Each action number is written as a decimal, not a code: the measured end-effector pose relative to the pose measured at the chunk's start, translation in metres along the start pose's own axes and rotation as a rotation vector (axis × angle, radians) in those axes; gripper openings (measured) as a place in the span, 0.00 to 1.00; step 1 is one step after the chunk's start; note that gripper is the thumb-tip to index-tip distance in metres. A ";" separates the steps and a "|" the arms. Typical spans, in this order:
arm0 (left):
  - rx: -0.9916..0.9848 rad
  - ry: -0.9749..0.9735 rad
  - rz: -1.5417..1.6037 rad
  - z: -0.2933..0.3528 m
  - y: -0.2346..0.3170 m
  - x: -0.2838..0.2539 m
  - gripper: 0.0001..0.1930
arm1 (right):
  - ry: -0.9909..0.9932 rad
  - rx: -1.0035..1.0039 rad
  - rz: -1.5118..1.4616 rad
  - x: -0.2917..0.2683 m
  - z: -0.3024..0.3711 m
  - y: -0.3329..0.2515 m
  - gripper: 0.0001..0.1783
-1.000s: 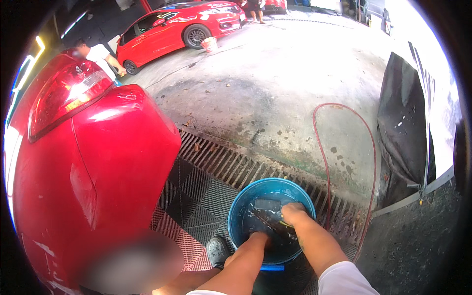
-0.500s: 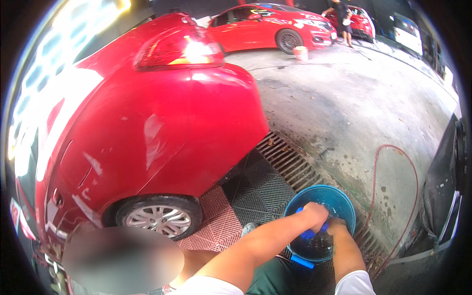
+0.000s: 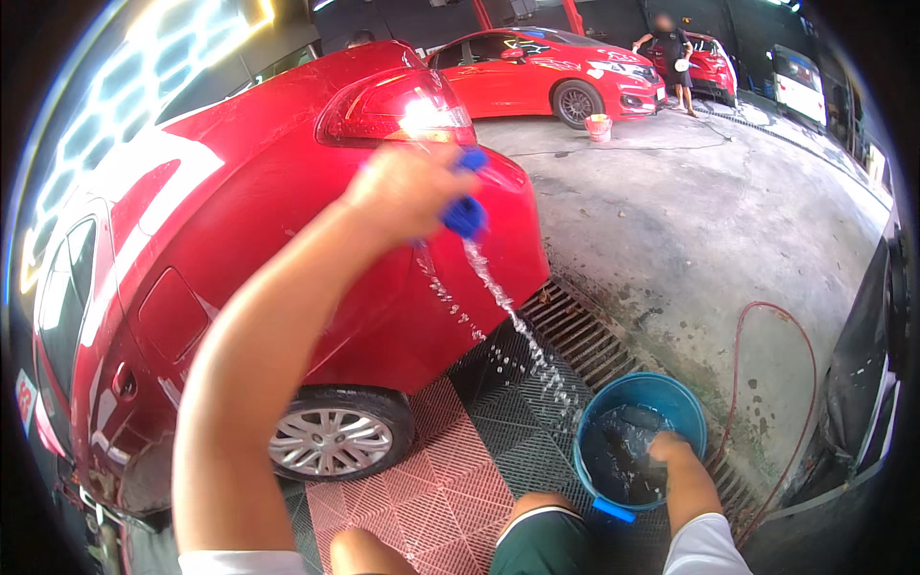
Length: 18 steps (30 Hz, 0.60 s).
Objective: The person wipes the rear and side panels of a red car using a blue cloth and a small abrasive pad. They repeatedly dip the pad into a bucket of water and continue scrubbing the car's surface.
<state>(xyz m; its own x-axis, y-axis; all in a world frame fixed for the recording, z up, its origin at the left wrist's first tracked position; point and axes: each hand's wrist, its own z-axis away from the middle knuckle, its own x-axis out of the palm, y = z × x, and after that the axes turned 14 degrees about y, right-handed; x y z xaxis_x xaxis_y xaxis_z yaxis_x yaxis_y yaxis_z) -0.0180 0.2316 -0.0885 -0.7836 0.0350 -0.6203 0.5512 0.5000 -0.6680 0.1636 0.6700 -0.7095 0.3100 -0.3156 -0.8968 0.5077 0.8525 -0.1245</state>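
My left hand (image 3: 401,195), blurred by motion, is raised in front of the red car's rear corner (image 3: 508,206), just below its tail light (image 3: 417,107). Its fingers are closed round a wet blue cloth (image 3: 465,218). Streams of water (image 3: 513,311) fall from the cloth toward the bucket. My right hand (image 3: 668,447) is down inside the teal bucket (image 3: 692,414), at the surface of dark, bubbly water. Its fingertips are hidden, so I cannot tell if they hold anything. A greyish patch lies in the water beside it.
The bucket has a blue handle grip (image 3: 613,510) and stands by a metal floor drain (image 3: 585,331). Red and black floor tiles (image 3: 422,470) lie under the car. A red hose (image 3: 733,383) loops at right. Another red car (image 3: 623,86), a pink bucket (image 3: 598,127) and a person (image 3: 671,57) are farther back.
My left hand has come up out of the bucket with the blue cloth and moved left to the car, trailing water. My right hand stays in the bucket. The view has shifted slightly.
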 end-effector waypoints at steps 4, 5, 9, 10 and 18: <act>-0.089 0.155 -0.353 0.049 -0.142 -0.039 0.31 | 0.003 -0.048 -0.009 -0.003 0.023 -0.040 0.25; -0.174 0.155 -0.370 0.072 -0.166 -0.037 0.32 | 0.011 -0.053 0.007 -0.007 0.031 -0.049 0.24; -0.402 0.295 -0.263 0.149 -0.228 -0.011 0.38 | 0.127 -0.083 -0.020 -0.009 0.044 -0.035 0.22; -0.354 0.355 -0.208 0.164 -0.243 -0.003 0.40 | 0.146 -0.105 -0.016 -0.020 0.050 -0.033 0.21; -0.391 0.520 -0.140 0.174 -0.232 -0.001 0.40 | 0.846 -0.021 -0.643 -0.092 0.216 -0.052 0.26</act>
<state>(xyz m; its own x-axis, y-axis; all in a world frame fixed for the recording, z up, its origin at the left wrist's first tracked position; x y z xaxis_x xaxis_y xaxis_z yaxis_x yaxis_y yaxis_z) -0.0951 -0.0353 -0.0044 -0.9306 0.3104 -0.1941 0.3659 0.8041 -0.4686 0.2816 0.5647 -0.5287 -0.6761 -0.3240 -0.6617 0.3603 0.6381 -0.6805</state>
